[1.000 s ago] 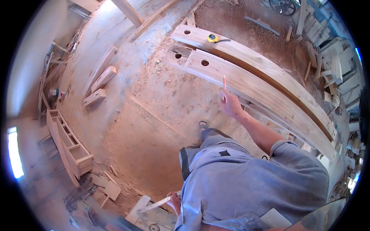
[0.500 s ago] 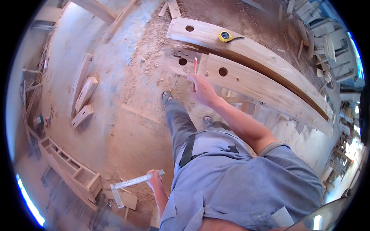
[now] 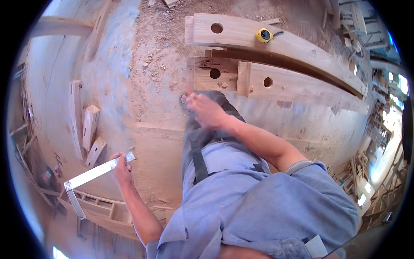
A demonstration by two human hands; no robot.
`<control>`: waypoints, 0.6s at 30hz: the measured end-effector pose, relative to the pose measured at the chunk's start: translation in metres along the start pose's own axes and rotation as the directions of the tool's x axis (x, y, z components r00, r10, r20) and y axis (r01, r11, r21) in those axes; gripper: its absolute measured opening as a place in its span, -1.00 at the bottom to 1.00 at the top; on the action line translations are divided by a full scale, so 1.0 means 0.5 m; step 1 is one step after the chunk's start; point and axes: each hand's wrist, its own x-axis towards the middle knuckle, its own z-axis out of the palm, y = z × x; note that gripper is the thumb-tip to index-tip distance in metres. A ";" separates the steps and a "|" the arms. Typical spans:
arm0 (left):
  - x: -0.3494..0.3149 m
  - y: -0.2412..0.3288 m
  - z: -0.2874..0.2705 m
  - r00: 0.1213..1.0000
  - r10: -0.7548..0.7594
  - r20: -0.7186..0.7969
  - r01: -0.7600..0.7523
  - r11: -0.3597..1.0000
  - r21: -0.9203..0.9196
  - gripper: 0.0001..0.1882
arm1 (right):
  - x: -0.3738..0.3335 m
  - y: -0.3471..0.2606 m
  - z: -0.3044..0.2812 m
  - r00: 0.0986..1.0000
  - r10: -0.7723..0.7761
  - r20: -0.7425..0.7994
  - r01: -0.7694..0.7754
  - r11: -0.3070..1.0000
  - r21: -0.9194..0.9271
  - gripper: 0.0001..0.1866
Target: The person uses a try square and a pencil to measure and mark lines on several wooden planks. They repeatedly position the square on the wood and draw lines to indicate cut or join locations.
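My left hand is closed round the long arm of a metal try square, held out at the left above the floor, its short arm hanging toward me. My right hand is closed and smeared by motion, with a blurred red pencil sticking up from it. It is apart from the near timber beam, just off that beam's left end. This beam has round holes and a stepped, roughly cut end. Beyond lies a second holed beam, with a yellow tape measure on top.
Several short slotted timber pieces lie on the floor at left. A wooden frame with compartments stands at lower left, below the square. Wood chips litter the floor beside the beams. Scrap wood is heaped along the right.
My right hand with the pencil has drawn back from the near beam, leftward and toward me. My left hand has swung the square outward to the left and farther forward. My view has turned.
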 end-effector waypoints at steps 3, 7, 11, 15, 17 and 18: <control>0.040 0.040 0.059 0.992 0.006 0.123 -0.011 0.999 0.040 -0.83 | 0.052 -0.007 -0.066 0.916 0.201 -0.348 -0.242 0.967 -0.079 -0.37; 0.035 0.131 0.220 0.966 0.017 0.259 -0.029 0.999 0.043 -0.82 | 0.052 -0.015 -0.053 0.961 0.277 0.010 -0.277 0.960 0.036 -0.50; 0.059 0.213 0.343 0.901 0.022 0.433 -0.049 0.998 0.050 -0.79 | 0.056 -0.042 -0.054 0.977 0.190 -0.092 -0.171 0.969 0.180 -0.61; 0.084 0.310 0.486 0.825 0.019 0.565 -0.111 0.986 0.128 -0.78 | 0.122 0.010 -0.103 0.866 0.279 -0.416 -0.303 0.953 0.008 -0.59; 0.103 0.349 0.568 0.737 0.038 0.675 -0.183 0.972 0.146 -0.79 | 0.133 0.042 -0.104 0.809 0.415 -0.417 -0.456 0.890 0.001 -0.56; 0.113 0.367 0.604 0.689 0.041 0.723 -0.222 0.962 0.157 -0.79 | 0.131 0.039 -0.099 0.793 0.428 -0.433 -0.456 0.889 0.044 -0.61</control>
